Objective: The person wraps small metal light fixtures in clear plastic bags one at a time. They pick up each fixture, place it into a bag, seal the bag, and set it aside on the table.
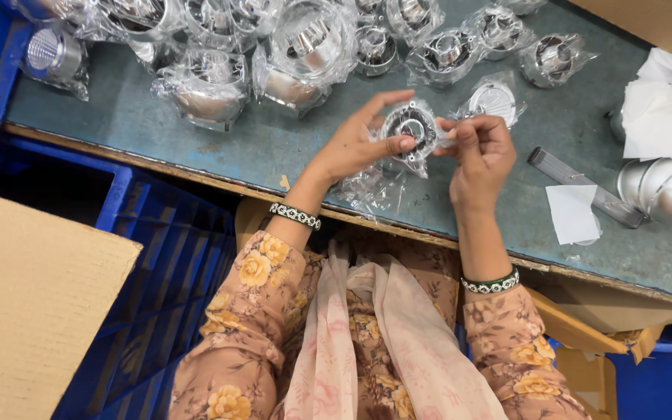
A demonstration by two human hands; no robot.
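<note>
A round silver metal part [411,126] sits between both my hands, partly inside a clear plastic bag [367,185] that hangs down toward the table's near edge. My left hand [355,140] grips its left side, thumb across the face. My right hand [482,152] pinches its right rim and the bag. Both hands hover just above the grey-blue worktable [274,148].
Several bagged silver round parts [305,47] crowd the table's far side. White paper [666,105], a white slip [573,214], a grey bar [565,173] and bare silver housings [666,190] lie at right. Blue crates [165,257] and cardboard [29,303] sit at lower left.
</note>
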